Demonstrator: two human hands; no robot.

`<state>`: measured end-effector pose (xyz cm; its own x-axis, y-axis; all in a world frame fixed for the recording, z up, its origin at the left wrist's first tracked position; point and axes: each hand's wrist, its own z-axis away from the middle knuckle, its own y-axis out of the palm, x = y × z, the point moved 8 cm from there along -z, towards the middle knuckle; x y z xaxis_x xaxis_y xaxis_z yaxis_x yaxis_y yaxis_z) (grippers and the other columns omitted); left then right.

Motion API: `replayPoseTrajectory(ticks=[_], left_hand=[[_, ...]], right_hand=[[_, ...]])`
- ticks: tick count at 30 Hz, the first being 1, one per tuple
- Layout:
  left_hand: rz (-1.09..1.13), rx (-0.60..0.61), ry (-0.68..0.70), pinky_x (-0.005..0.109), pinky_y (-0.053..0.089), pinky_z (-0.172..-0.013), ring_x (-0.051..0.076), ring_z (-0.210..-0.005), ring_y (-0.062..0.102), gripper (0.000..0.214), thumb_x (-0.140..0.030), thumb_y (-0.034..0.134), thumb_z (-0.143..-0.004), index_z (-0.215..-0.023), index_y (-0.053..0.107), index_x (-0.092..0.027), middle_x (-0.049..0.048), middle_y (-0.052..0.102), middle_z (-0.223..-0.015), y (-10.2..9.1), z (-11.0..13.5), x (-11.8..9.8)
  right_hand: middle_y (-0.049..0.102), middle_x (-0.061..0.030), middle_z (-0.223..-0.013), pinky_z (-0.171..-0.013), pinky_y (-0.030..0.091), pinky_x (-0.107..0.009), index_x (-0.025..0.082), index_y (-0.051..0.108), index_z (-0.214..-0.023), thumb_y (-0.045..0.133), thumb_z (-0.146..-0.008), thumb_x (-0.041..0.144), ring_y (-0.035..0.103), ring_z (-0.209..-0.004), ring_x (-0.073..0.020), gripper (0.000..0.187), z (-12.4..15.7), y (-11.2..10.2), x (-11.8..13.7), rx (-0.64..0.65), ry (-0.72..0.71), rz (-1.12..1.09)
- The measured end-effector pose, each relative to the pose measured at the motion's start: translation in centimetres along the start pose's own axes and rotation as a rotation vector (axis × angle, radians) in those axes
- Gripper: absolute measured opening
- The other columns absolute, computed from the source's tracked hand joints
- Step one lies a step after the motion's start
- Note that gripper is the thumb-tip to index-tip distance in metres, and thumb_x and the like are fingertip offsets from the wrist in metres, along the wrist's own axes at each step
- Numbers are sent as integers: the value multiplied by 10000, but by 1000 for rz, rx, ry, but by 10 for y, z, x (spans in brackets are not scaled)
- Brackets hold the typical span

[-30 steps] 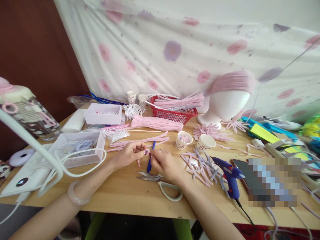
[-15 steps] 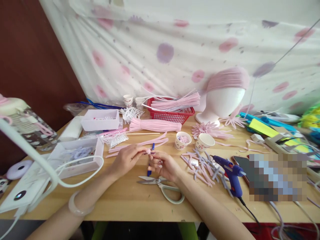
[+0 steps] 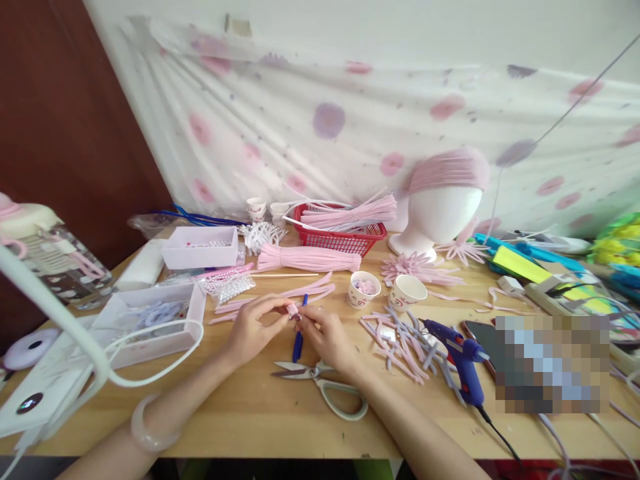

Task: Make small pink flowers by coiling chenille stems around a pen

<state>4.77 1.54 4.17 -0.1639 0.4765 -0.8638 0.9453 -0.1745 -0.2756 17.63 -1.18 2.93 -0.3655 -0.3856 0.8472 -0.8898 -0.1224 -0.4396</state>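
From where I stand, the small pink piece (image 3: 292, 310) is up in the person's fingers, above the surface (image 3: 240, 413) and just beyond the blades of the scissors (image 3: 314, 373). The left hand (image 3: 255, 330) has its grip pinching that piece between thumb and fingertips. The right hand (image 3: 330, 340) meets it from the other side, fingertips drawn close together at the piece's edge; I can't tell whether that grip pinches it too. The right hand hangs over part of the scissors, which lie with blades parted. A blue pen (image 3: 299, 343) lies just beyond those blades, partly behind the fingers.

To the right of the scissors are short pink and grey strips (image 3: 400, 340), then a blue glue gun (image 3: 463, 363). Beyond the scissors, to the right, stands a paper cup (image 3: 363, 300) with small pink and purple pieces inside; farther beyond them lies a tied pink bundle (image 3: 310, 259).
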Motion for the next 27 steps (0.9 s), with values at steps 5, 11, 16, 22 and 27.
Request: replayPoseTrajectory(ticks=[5, 11, 16, 22, 27], left_hand=[[359, -6, -279, 292, 550, -741, 182, -764, 675, 160, -272, 713, -729, -834, 726, -152, 62, 741, -840, 9, 1, 24], [704, -36, -451, 240, 546, -728, 151, -773, 681, 281, -258, 762, -675, -935, 729, -157, 54, 753, -856, 21, 3, 42], [239, -68, -220, 317, 564, -802, 202, -864, 697, 249, -245, 676, -753, -981, 724, -158, 79, 752, -968, 0, -2, 29], [-247, -16, 259, 329, 547, -867, 196, -943, 685, 242, -134, 578, -815, -1002, 722, -187, 64, 746, -1009, 1, 1, -15], [-217, 60, 171, 347, 519, -940, 202, -1003, 678, 358, -141, 582, -811, -1161, 642, -184, 63, 734, -1071, 8, 3, -12]], right_hand=[[621, -2, -648, -617, 442, -206, 179, 617, -792, 395, -947, 201, 573, -592, -119, 272, 3, 1, 9, 21, -97, 100], [650, -16, -653, -607, 430, -223, 192, 636, -831, 430, -944, 229, 583, -582, -136, 239, 6, 1, 6, -57, -122, 237], [643, -54, -788, -690, 441, -280, 175, 622, -893, 495, -904, 260, 573, -734, -180, 154, 6, -20, 11, -305, -68, 249], [662, -41, -783, -623, 458, -238, 155, 636, -874, 512, -894, 315, 589, -676, -144, 203, 3, -6, -4, -174, 98, -86], [625, -28, -721, -591, 461, -232, 152, 645, -910, 482, -921, 354, 582, -634, -138, 260, 2, 4, -14, -78, 109, -212]])
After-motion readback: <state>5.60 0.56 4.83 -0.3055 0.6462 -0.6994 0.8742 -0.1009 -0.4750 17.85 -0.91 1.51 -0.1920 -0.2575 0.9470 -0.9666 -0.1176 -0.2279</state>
